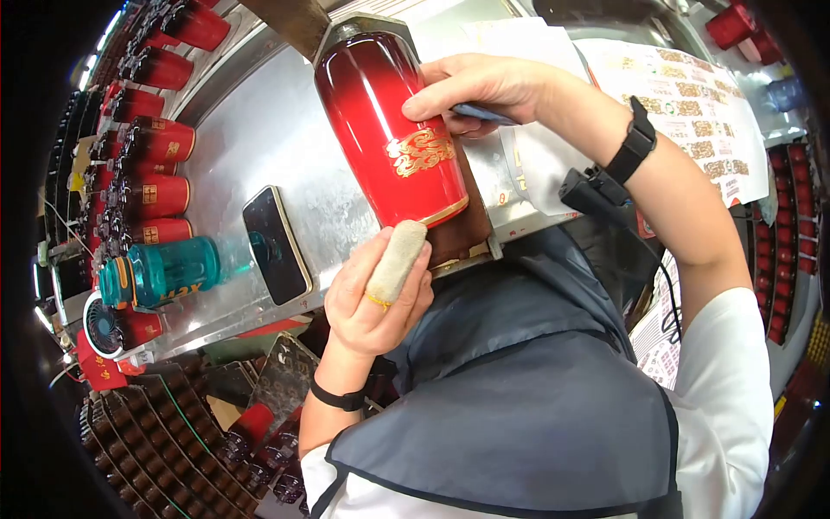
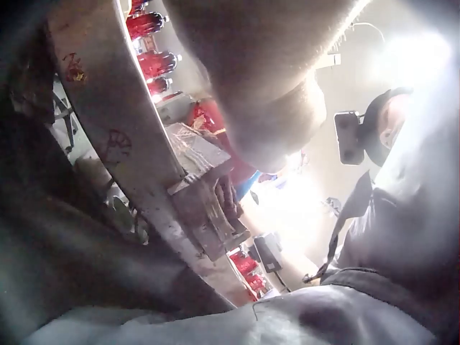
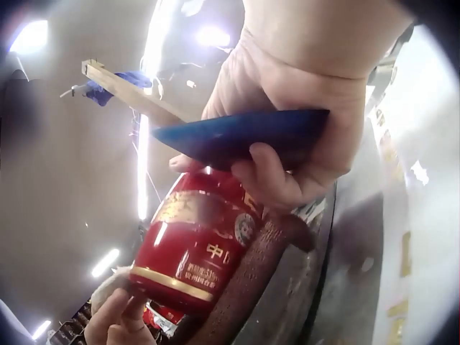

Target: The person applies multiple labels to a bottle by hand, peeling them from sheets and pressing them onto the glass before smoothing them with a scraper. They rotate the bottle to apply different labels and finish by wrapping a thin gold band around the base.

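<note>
A glossy red bottle (image 1: 389,130) with a dark shoulder and gold cloud pattern lies on a brown support (image 1: 458,246), its neck pointing away. In the right wrist view, the bottle (image 3: 194,244) shows gold lettering and a gold band near its base. My right hand (image 1: 493,86) grips a flat blue scraper (image 3: 244,136) while its thumb rests on the bottle's side. At the base, my left hand (image 1: 376,298) holds the bottle's rim; one finger wears a beige cloth sleeve (image 1: 396,264) tied with a yellow band. My forearm hides much of the left wrist view.
On the metal table (image 1: 233,138) lie a phone (image 1: 277,244) and a teal water bottle (image 1: 169,270). Several red bottles (image 1: 160,195) line its left side, beside a small fan (image 1: 104,324). Printed sticker sheets (image 1: 692,112) cover the right. Dark racks (image 1: 156,441) stand below left.
</note>
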Available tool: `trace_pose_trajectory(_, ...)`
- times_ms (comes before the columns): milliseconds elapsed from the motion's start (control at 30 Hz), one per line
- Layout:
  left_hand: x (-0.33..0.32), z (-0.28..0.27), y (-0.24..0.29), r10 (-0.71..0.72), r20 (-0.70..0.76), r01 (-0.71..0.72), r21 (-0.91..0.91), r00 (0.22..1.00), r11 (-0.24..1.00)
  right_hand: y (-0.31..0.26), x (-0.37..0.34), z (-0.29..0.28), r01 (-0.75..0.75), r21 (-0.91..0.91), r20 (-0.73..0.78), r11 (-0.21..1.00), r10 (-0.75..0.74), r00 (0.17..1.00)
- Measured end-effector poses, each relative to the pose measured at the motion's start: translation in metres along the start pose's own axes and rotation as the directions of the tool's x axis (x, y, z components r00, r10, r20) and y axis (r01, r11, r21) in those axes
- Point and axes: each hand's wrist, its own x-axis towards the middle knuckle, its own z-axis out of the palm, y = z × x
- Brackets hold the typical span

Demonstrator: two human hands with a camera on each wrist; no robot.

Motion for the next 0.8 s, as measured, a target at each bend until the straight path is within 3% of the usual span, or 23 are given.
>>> trace_pose_trajectory(67,0.004,0.001,-0.003,0.051,-0.017,-0.051,-0.005,0.999,0.999,-0.010,0.007,0.010,-0.027,-0.061,-0.027,0.998,0.025,0.999)
trace_pose_trajectory(100,0.004,0.003,-0.005,0.044,-0.019,-0.044,-0.002,0.999,0.999,-0.018,-0.001,0.025,-0.018,-0.125,-0.157,0.992,-0.002,0.988)
trace_pose_trajectory(133,0.004,0.004,-0.007,0.058,-0.030,-0.059,-0.024,0.998,0.998,-0.024,0.000,0.033,-0.021,-0.122,-0.153,0.992,0.002,0.988)
trace_pose_trajectory(167,0.004,0.005,-0.009,0.075,-0.041,-0.077,-0.046,0.996,0.996,-0.028,0.001,0.038,-0.085,-0.408,-0.260,0.909,-0.027,0.965)
trace_pose_trajectory(200,0.004,0.005,-0.010,0.077,-0.037,-0.079,-0.048,0.996,0.996,-0.033,0.000,0.041,-0.173,-0.646,-0.353,0.743,-0.089,0.931)
trace_pose_trajectory(233,0.004,0.004,-0.011,0.087,-0.038,-0.089,-0.065,0.996,0.994,-0.040,-0.003,0.042,-0.183,-0.697,-0.340,0.694,-0.095,0.936)
trace_pose_trajectory(267,0.005,0.004,-0.013,0.098,-0.041,-0.101,-0.082,0.994,0.992,-0.036,-0.002,0.030,-0.185,-0.694,-0.346,0.695,-0.098,0.933)
trace_pose_trajectory(333,-0.002,0.000,-0.015,0.068,-0.033,-0.070,-0.081,0.997,0.994,-0.027,0.002,-0.003,-0.093,-0.289,-0.188,0.953,0.039,0.981)
trace_pose_trajectory(367,-0.005,-0.003,-0.015,0.035,-0.017,-0.036,-0.082,0.999,0.996,-0.021,0.001,-0.006,-0.049,-0.164,-0.174,0.985,0.020,0.985)
trace_pose_trajectory(400,-0.006,-0.004,-0.014,0.039,-0.012,-0.039,-0.082,0.999,0.996,-0.015,0.005,-0.007,-0.045,-0.159,-0.175,0.986,0.017,0.985)
trace_pose_trajectory(467,-0.006,-0.004,-0.012,0.043,-0.015,-0.044,-0.078,0.999,0.996,-0.002,0.018,-0.006,-0.009,0.125,-0.033,0.992,0.014,0.999)
trace_pose_trajectory(500,-0.005,-0.005,-0.013,0.042,-0.016,-0.043,-0.075,0.999,0.996,0.002,0.022,-0.007,0.031,0.177,0.031,0.984,-0.037,0.999)
trace_pose_trajectory(533,-0.004,-0.004,-0.015,0.056,-0.027,-0.058,-0.085,0.998,0.995,-0.005,0.021,-0.004,0.030,0.175,0.035,0.984,-0.036,0.999)
trace_pose_trajectory(600,-0.001,-0.004,-0.016,0.069,-0.036,-0.072,-0.096,0.997,0.993,-0.022,0.013,0.007,-0.087,-0.122,-0.158,0.989,0.067,0.985)
trace_pose_trajectory(633,0.002,-0.004,-0.016,0.070,-0.037,-0.073,-0.089,0.997,0.993,-0.017,0.020,0.016,0.023,-0.188,-0.205,0.982,-0.062,0.977)
trace_pose_trajectory(667,0.004,-0.004,-0.015,0.076,-0.038,-0.079,-0.085,0.996,0.993,-0.022,0.021,0.022,0.023,-0.185,-0.213,0.982,-0.063,0.975)
trace_pose_trajectory(733,0.008,-0.004,-0.017,0.107,-0.045,-0.110,-0.075,0.993,0.991,-0.037,0.015,0.029,-0.201,-0.533,-0.363,0.822,-0.008,0.932)
trace_pose_trajectory(800,0.008,-0.006,-0.019,0.128,-0.056,-0.131,-0.055,0.990,0.990,-0.032,0.013,0.006,-0.090,-0.444,-0.245,0.892,-0.024,0.969)
